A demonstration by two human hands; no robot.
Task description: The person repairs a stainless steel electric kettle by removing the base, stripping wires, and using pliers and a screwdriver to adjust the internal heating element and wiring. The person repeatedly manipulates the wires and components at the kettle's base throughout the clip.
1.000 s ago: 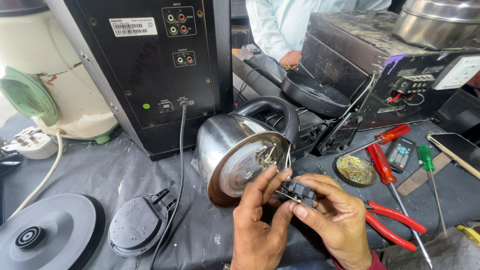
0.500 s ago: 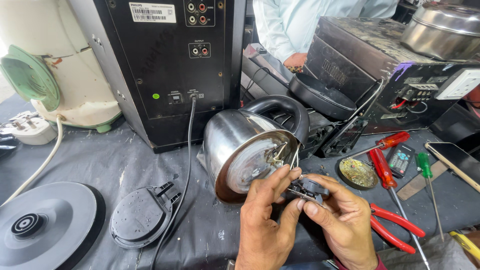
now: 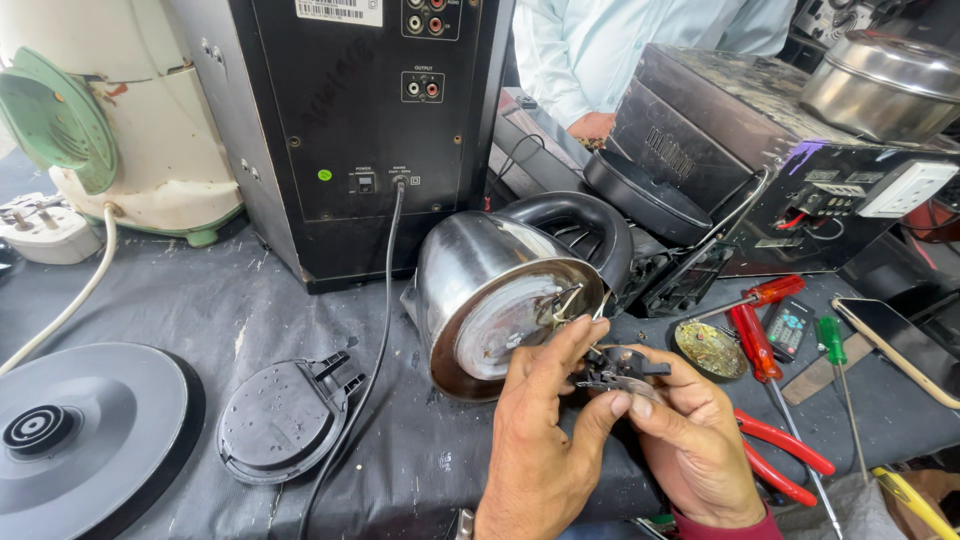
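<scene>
A cluttered repair bench covered with a dark grey cloth (image 3: pixel 180 310) fills the head view, crowded with gutted appliances.

At its middle a steel electric kettle (image 3: pixel 500 290) lies on its side with its open underside turned towards the wearer, most likely so the wiring inside can be reached; thin wires run out of that base. Just in front of it both hands meet over a small black switch assembly (image 3: pixel 615 368) that hangs on those wires. The left hand (image 3: pixel 545 445) is partly closed, thumb and forefinger pinching the part's near edge while the other fingers stretch towards the kettle's rim. The right hand (image 3: pixel 690 440) cups the part from below and the right, fingers curled round it, apparently steadying it.

Left of the kettle lie its black lid (image 3: pixel 280 420) and a round grey kettle base (image 3: pixel 80 430). Behind stands a black speaker cabinet (image 3: pixel 350 120) with a cable trailing from its back panel, and a cream and green appliance (image 3: pixel 120 130) beside that. To the right, within easy reach, lie red-handled screwdrivers (image 3: pixel 750 330), a green-handled screwdriver (image 3: pixel 835 345), red pliers (image 3: pixel 785 455) and a small round tin (image 3: pixel 708 350). Another person in a pale shirt (image 3: pixel 620 50) stands across the bench.
</scene>
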